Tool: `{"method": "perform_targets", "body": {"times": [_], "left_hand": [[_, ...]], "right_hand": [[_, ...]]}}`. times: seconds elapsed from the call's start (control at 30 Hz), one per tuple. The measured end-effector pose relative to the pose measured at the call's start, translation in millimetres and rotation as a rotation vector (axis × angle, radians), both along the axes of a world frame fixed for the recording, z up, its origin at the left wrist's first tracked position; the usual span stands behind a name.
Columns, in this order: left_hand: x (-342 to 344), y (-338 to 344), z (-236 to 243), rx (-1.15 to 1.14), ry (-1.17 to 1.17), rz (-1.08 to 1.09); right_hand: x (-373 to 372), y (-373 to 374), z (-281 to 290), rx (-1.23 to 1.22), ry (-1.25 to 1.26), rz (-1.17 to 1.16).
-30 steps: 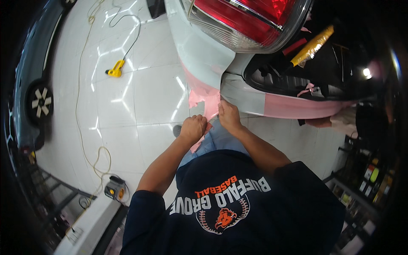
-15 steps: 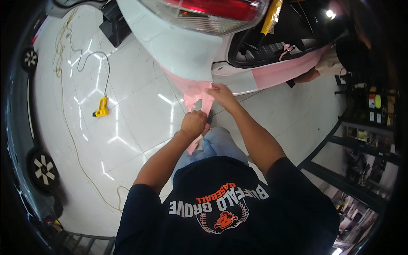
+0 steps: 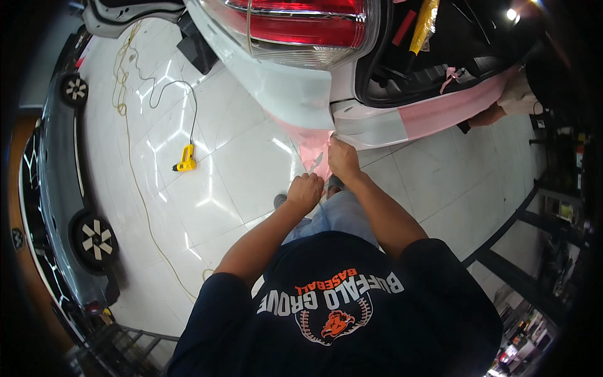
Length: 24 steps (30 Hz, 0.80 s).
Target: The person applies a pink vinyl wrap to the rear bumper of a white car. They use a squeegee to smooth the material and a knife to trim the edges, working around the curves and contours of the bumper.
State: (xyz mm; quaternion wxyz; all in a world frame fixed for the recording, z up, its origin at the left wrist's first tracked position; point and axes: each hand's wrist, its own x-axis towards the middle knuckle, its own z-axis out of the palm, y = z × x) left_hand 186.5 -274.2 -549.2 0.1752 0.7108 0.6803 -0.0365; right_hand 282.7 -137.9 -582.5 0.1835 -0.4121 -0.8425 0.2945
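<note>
A torn piece of pink film hangs from the lower corner of the white car's rear bumper, with a ragged hole in it. My left hand is closed on the film's lower end, just above my jeans. Higher up, beside the bumper edge, my right hand pinches the film's right edge. The film stretches between both hands; fingertips are partly hidden. A bare pale bumper strip lies right of my right hand, and more pink film covers the bumper farther right.
A yellow heat gun lies on the tiled floor, its cord running away. A yellowish hose crosses the floor. At right, a co-worker's hand is at the bumper. A grey car stands left; a dark metal rack stands right.
The view has shifted, so the car appears farther right and more of the tail light shows. My hands still grip the film, which now looks bunched closer between them.
</note>
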Motion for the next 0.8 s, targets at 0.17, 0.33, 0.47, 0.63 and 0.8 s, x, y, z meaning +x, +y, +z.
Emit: {"method": "perform_targets", "body": {"times": [0.17, 0.33, 0.47, 0.63, 0.8], "left_hand": [[-32.9, 0.5, 7.8, -0.006, -0.046, -0.092], [-61.4, -0.7, -4.0, 0.099, -0.045, -0.217], [-65.3, 5.3, -14.6, 0.155, -0.044, -0.261], [-62.0, 10.2, -3.4, 0.123, -0.054, -0.317], [-62.0, 4.8, -4.7, 0.115, -0.108, -0.286]], "right_hand": [[-5.2, -10.2, 0.7, 0.026, -0.013, -0.132], [-28.4, 0.2, 15.5, -0.375, -0.032, -0.494], [-54.2, -12.3, 31.6, -0.279, 0.108, -0.858], [-46.7, -11.8, 25.6, -0.188, 0.021, -0.76], [-33.2, -14.3, 16.3, -0.242, 0.134, -0.611]]}}
